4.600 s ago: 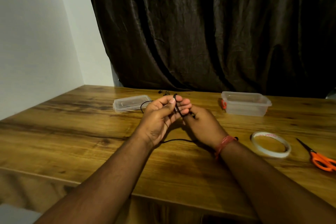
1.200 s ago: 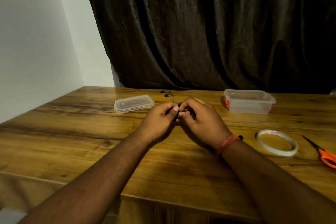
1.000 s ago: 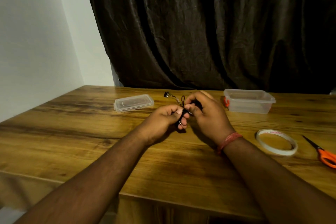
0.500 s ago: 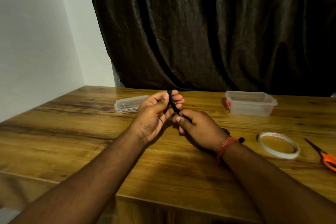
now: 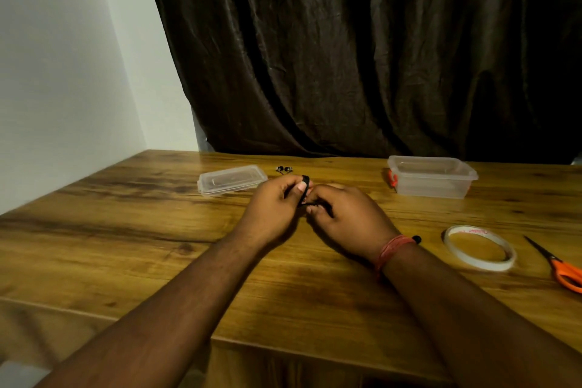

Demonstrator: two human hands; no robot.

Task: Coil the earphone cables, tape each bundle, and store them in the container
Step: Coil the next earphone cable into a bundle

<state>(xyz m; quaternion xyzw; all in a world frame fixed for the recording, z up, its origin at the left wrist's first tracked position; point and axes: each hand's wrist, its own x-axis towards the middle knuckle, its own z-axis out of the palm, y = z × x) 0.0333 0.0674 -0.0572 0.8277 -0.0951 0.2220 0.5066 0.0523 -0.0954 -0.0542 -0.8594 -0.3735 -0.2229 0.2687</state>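
Note:
My left hand (image 5: pixel 273 210) pinches a small coil of black earphone cable (image 5: pixel 305 188) above the middle of the wooden table (image 5: pixel 126 230). My right hand (image 5: pixel 348 220) meets it from the right and grips the same cable close to the coil. The two earbuds (image 5: pixel 284 169) lie on the table just behind my hands. The clear plastic container (image 5: pixel 431 180) stands open at the back right; what it holds cannot be made out. A roll of white tape (image 5: pixel 480 247) lies flat to the right of my right wrist.
The container's clear lid (image 5: pixel 232 179) lies at the back left of my hands. Orange-handled scissors (image 5: pixel 559 265) rest at the right edge. A dark curtain (image 5: pixel 362 57) hangs behind the table and a white wall (image 5: pixel 56 72) runs along the left.
Both hands have kept winding the black cable. The long loose strand seen on the table at first is gone into the coil. Hands came together again since half a second ago.

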